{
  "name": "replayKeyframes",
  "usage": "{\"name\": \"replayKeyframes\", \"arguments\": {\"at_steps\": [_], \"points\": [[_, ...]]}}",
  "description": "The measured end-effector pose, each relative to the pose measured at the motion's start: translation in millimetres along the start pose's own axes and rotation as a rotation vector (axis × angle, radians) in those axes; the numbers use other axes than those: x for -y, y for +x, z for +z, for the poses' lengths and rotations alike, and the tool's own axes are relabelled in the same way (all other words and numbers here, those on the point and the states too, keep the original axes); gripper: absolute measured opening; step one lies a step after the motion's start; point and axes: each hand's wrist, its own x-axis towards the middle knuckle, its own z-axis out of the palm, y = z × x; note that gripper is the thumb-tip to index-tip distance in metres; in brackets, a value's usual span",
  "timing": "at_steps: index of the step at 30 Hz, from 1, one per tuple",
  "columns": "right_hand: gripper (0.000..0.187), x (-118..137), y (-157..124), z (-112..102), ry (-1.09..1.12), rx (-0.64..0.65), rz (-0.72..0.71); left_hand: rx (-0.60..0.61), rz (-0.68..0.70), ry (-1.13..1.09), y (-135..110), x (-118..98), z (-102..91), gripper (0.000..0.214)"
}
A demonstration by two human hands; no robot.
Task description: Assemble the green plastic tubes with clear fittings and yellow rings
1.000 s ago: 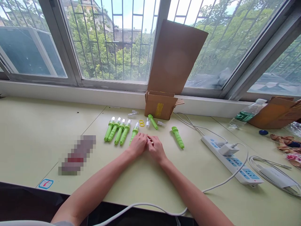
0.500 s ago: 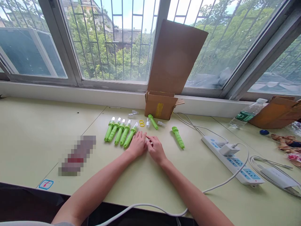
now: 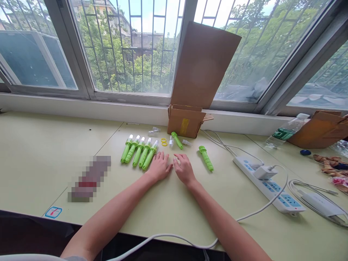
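My left hand (image 3: pixel 160 166) lies flat on the table with its fingers spread, holding nothing I can see. Its fingertips are beside a row of several green ribbed plastic sticks with clear caps (image 3: pixel 139 154), nearest the rightmost one. To its right, my right hand (image 3: pixel 185 169) rests on the table, fingers loosely bent and the thumb apart; nothing shows in it. A narrow gap separates the two hands. Beyond them lie two yellow rings (image 3: pixel 164 142), a clear plastic piece (image 3: pixel 171 141) and an uncapped green stick (image 3: pixel 177 140). Another green stick (image 3: pixel 206 158) lies off to the right.
A cardboard box (image 3: pixel 185 125) stands against the window wall, with loose clear caps (image 3: pixel 153 131) near it. On the right are a white power strip (image 3: pixel 268 185), its cables, a plastic bottle (image 3: pixel 286 130) and a blue cap (image 3: pixel 305 152). A white cable (image 3: pixel 168 237) crosses the front edge.
My hands have moved apart; before, they met around a small whitish piece that no longer shows. The right hand has shifted slightly right, and its thumb has come away from the left hand.
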Motion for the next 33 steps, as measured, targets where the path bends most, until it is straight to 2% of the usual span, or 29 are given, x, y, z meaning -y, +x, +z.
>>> {"name": "replayKeyframes", "arguments": {"at_steps": [3, 6, 11, 15, 20, 26, 31, 33], "points": [[0.039, -12.0, 6.9, -4.4, -0.141, -0.005, -0.006, -0.003, 0.005, 0.042, -0.2, 0.5, 1.3, 0.050], [0.044, -19.8, 11.0, -5.4, -0.278, 0.064, 0.041, 0.002, 0.007, 0.077, -0.4, 1.1, 2.3, 0.048], [0.051, -20.0, 14.2, 0.2, -0.448, 0.217, 0.074, 0.020, -0.007, 0.089, -0.2, 1.9, 4.8, 0.051], [0.053, -20.0, 21.2, 3.4, -0.507, 0.265, 0.086, 0.040, -0.016, 0.077, 0.4, 2.7, 7.3, 0.057], [0.054, -22.9, 32.7, 6.5, -0.553, 0.266, 0.029, 0.055, -0.019, 0.070, 0.5, 2.6, 7.3, 0.062], [0.053, -24.8, 37.4, 9.4, -0.579, 0.278, 0.074, 0.072, -0.029, 0.058, 0.3, 1.7, 5.4, 0.064], [0.044, -23.5, 33.3, 6.6, -0.584, 0.119, 0.059, 0.076, -0.033, 0.059, 0.1, 0.9, 4.3, 0.064], [0.044, -23.0, 33.0, 5.9, -0.580, 0.103, 0.041, 0.074, -0.034, 0.066, -0.1, 0.7, 4.1, 0.064]]}}
